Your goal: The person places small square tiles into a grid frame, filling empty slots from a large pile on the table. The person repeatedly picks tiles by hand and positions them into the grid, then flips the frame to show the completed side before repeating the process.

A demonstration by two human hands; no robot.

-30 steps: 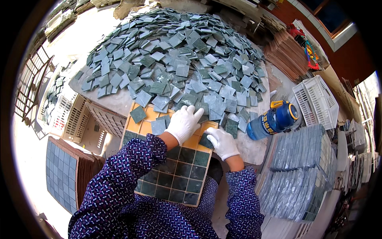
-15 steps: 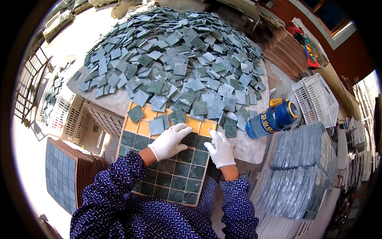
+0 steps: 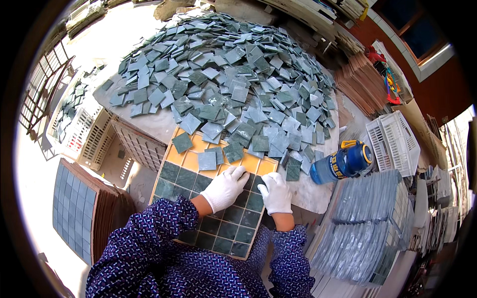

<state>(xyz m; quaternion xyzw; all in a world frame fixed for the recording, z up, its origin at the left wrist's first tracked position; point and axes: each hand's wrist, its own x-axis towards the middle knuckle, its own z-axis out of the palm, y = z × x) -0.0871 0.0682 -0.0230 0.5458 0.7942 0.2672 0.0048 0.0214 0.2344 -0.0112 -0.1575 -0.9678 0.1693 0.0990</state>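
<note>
A yellow gridded tray [image 3: 266, 165] with a light rim leans across my lap. Square dark green stone tiles [image 3: 227, 230] fill its lower rows, while the yellow top strip is partly bare. Loose tiles [image 3: 207, 160] lie on that strip. My left hand [image 3: 224, 188], in a white glove, rests over the upper filled row with its fingers bent together. At the right rim my right hand [image 3: 276, 192], also gloved, has its thumb and forefinger drawn close at the row's end tile. The gloves hide what lies under both sets of fingertips.
A large heap of loose tiles [image 3: 238, 94] covers the table ahead. To the right are a blue bottle [image 3: 343, 161], a white crate [image 3: 395, 139] and wrapped tile stacks [image 3: 362, 231]. Tile sheets on brown boards [image 3: 74, 208] are stacked at left, near another crate [image 3: 97, 141].
The whole view has shifted slightly. My left fingers have curled in more, and my right hand has come a little left over the tray edge. The loose tiles on the strip stay put.
</note>
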